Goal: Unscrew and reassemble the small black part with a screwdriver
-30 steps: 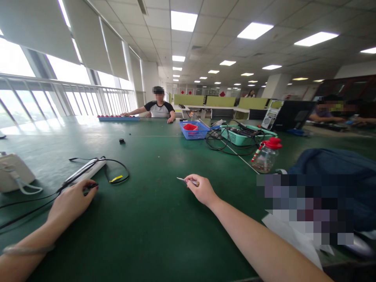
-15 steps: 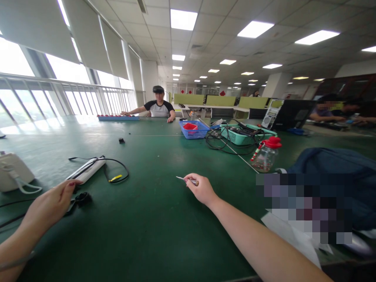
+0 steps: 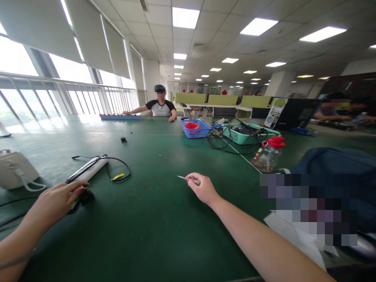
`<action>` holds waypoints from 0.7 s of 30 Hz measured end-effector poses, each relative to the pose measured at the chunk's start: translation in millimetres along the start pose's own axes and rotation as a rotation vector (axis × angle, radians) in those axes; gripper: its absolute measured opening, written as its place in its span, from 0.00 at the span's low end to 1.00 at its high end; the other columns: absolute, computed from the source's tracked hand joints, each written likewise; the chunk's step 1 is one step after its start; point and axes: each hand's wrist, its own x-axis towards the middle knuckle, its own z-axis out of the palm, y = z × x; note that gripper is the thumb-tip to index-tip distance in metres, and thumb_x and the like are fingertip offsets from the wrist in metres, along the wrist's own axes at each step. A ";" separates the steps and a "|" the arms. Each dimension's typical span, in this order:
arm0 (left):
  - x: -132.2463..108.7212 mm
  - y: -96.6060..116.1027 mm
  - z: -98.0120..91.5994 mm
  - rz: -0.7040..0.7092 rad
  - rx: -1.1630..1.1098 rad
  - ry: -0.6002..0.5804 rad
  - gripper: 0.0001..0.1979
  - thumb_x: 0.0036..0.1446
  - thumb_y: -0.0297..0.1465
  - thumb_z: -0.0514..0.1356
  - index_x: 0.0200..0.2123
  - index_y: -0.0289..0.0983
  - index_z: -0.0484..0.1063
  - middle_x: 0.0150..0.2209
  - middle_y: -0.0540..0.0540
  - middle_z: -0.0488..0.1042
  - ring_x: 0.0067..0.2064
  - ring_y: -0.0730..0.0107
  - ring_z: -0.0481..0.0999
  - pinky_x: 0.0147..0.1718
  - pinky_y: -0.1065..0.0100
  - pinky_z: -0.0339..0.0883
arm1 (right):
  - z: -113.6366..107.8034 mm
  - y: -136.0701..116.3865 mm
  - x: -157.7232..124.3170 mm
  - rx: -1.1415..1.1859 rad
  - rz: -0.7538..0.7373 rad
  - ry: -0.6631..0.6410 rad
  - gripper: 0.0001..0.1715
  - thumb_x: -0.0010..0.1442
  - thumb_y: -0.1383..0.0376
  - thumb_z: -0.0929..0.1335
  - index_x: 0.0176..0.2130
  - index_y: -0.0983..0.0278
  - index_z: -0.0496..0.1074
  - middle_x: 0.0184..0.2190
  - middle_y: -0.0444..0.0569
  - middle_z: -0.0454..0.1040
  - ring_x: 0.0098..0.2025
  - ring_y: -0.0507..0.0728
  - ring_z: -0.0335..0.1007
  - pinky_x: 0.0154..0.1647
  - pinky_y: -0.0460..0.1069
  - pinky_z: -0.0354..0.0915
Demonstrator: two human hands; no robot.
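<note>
My right hand (image 3: 203,189) rests on the green table (image 3: 158,227) near the middle, fingers pinched on a small tool with a thin metal tip (image 3: 185,179) pointing left. My left hand (image 3: 57,201) lies at the lower left, fingers curled over a small black object (image 3: 85,195) on a black cable. Whether it grips the object I cannot tell. Just beyond it lies a white power strip (image 3: 89,168) with a looped black cable and a yellow tag (image 3: 117,177).
A white device (image 3: 16,170) sits at the far left. A clear jar with a red lid (image 3: 270,153), a teal basket (image 3: 243,136) with cables and a blue basket (image 3: 194,129) stand further back. A dark blue bag (image 3: 337,164) lies right. A person (image 3: 160,105) sits at the far edge.
My left hand drew back left off the small black object, then moved forward again over it. My right hand has stayed put with the tool.
</note>
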 end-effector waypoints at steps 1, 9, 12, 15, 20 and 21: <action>-0.3 2.6 -0.6 0.012 0.036 -0.001 0.27 0.61 0.46 0.42 0.52 0.41 0.71 0.37 0.40 0.76 0.41 0.53 0.75 0.41 0.61 0.63 | -0.2 -0.6 0.0 0.001 0.003 -0.004 0.14 0.60 0.59 0.65 0.39 0.63 0.76 0.33 0.49 0.78 0.34 0.55 0.74 0.35 0.48 0.66; -2.3 9.4 1.8 0.034 0.104 -0.042 0.27 0.61 0.46 0.43 0.50 0.40 0.72 0.37 0.39 0.78 0.41 0.50 0.76 0.41 0.58 0.63 | -0.6 -2.1 -0.1 -0.025 -0.001 -0.006 0.14 0.60 0.59 0.64 0.38 0.63 0.76 0.32 0.48 0.78 0.33 0.55 0.73 0.34 0.48 0.65; -2.4 5.7 5.3 0.035 0.108 -0.062 0.27 0.60 0.47 0.43 0.50 0.41 0.73 0.36 0.39 0.78 0.40 0.49 0.76 0.39 0.57 0.63 | -0.2 -1.1 0.0 -0.030 -0.009 0.003 0.14 0.61 0.59 0.64 0.38 0.62 0.76 0.32 0.47 0.78 0.32 0.55 0.73 0.34 0.48 0.65; -2.3 5.8 7.5 0.035 0.118 -0.075 0.28 0.60 0.47 0.43 0.51 0.40 0.73 0.36 0.38 0.78 0.40 0.48 0.76 0.38 0.57 0.64 | -0.2 -0.9 -0.2 -0.031 -0.015 0.003 0.14 0.61 0.59 0.64 0.38 0.62 0.76 0.32 0.47 0.78 0.33 0.55 0.73 0.34 0.47 0.65; -2.7 12.4 7.6 0.007 0.108 -0.098 0.29 0.59 0.49 0.44 0.53 0.41 0.72 0.39 0.37 0.78 0.41 0.48 0.77 0.40 0.57 0.64 | -0.3 -1.8 -0.6 -0.017 -0.007 -0.002 0.14 0.61 0.59 0.64 0.39 0.62 0.76 0.32 0.48 0.78 0.33 0.55 0.73 0.34 0.48 0.65; -2.8 13.0 7.0 -0.009 0.102 -0.104 0.30 0.59 0.51 0.44 0.53 0.42 0.72 0.40 0.37 0.78 0.41 0.48 0.77 0.40 0.57 0.64 | -0.2 -1.8 -0.6 -0.015 -0.003 0.001 0.14 0.60 0.59 0.64 0.39 0.63 0.76 0.32 0.48 0.78 0.33 0.55 0.73 0.34 0.48 0.65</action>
